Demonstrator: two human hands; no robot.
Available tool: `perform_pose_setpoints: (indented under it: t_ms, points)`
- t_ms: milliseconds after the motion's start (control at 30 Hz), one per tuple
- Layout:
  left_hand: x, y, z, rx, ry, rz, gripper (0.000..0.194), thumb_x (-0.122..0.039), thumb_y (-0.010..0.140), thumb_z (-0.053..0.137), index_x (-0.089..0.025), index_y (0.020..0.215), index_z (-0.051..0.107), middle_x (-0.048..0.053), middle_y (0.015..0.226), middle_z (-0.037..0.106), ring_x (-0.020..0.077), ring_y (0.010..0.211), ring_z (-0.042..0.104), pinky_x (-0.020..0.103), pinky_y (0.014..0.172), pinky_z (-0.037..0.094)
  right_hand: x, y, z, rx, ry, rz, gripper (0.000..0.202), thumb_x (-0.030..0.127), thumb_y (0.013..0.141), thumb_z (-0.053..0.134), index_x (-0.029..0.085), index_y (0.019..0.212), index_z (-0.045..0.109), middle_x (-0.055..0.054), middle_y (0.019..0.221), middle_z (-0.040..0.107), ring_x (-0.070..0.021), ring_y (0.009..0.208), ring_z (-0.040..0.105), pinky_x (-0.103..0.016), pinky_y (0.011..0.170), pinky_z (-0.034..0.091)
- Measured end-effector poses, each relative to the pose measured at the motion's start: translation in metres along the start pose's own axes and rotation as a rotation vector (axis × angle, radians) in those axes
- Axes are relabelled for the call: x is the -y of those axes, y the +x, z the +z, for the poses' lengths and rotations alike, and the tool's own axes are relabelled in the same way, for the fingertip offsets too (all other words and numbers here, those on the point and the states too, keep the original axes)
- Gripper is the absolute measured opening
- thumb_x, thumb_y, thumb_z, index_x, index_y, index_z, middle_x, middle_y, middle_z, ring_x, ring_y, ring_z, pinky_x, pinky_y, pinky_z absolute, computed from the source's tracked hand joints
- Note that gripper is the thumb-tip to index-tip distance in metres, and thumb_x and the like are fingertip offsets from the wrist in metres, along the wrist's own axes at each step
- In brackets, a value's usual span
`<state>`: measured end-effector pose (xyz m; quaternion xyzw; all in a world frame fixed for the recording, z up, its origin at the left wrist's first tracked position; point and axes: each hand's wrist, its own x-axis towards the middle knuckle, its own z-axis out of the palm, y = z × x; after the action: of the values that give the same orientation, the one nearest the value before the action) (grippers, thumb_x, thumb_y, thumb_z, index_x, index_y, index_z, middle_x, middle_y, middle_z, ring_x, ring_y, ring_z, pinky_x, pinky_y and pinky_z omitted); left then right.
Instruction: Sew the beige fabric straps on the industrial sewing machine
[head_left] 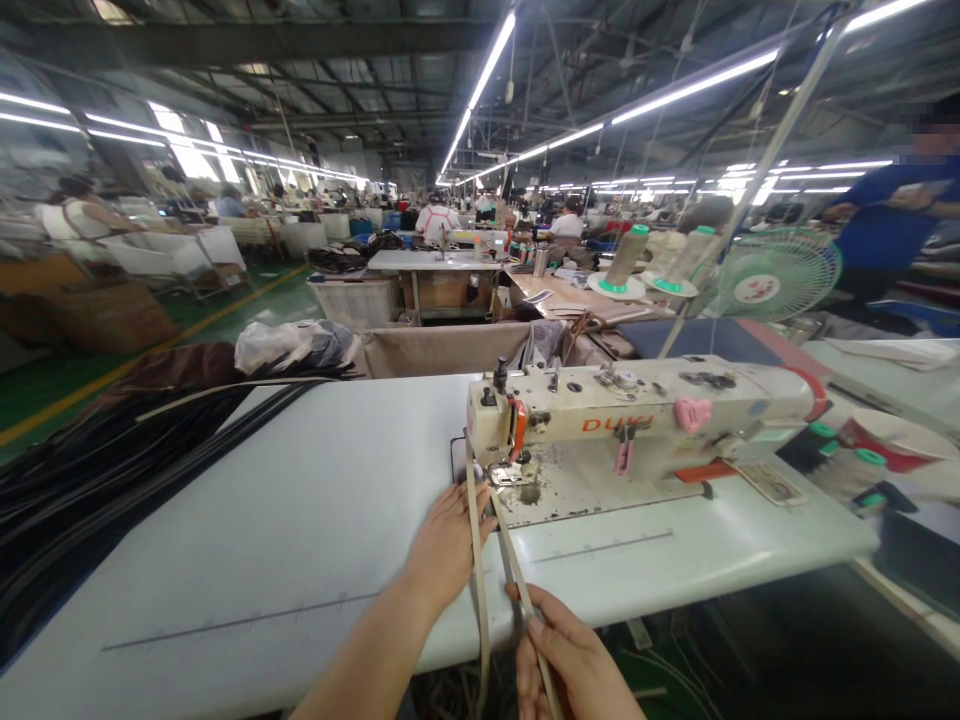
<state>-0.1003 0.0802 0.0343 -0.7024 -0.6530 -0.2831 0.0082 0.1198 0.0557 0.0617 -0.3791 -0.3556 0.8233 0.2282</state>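
Observation:
A long, narrow beige strip [512,550] runs from the presser foot [511,474] of a sewing machine [637,410] down toward me. My left hand [450,540] rests on the table beside the foot, fingertips and thumb closed about the strip near the needle. Another length of beige strip [477,570] passes over the back of that hand and hangs past the table edge. Lower down, in front of the edge, my right hand [562,650] pinches the first length between thumb and fingers. The needle point is too small to make out.
Black strips [142,480] lie heaped along the table's left side. The white table [337,500] has printed rulers. Behind the machine stand thread cones [628,258] and a green fan [776,275]. A person in blue [892,220] stands at the right; others sit farther back.

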Motion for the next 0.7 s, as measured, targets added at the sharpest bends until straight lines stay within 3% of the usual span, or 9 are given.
perform_pose_setpoints:
  t_ms: [400,700]
  points:
    - [-0.003,-0.002,-0.006,-0.027,0.002,0.041,0.039,-0.032,0.110,0.043,-0.020,0.143,0.060,0.010,0.144,0.066,0.0267,0.138,0.059,0.053,0.119,0.046,-0.005,0.022,0.001,0.029,0.014,0.005,0.087,0.065,0.070,0.079,0.008,0.131,0.055,0.000,0.052,0.068,-0.0170,0.035,0.061,-0.020,0.034,0.033]
    - [0.018,-0.010,0.019,-0.119,0.052,0.129,0.043,-0.035,0.106,0.048,-0.024,0.147,0.057,0.008,0.147,0.064,0.0268,0.135,0.061,0.047,0.114,0.053,-0.019,0.052,-0.017,0.045,-0.044,-0.118,0.083,0.073,0.061,0.083,0.011,0.113,0.063,0.000,0.052,0.069,-0.0093,0.040,0.052,-0.019,0.044,0.030]
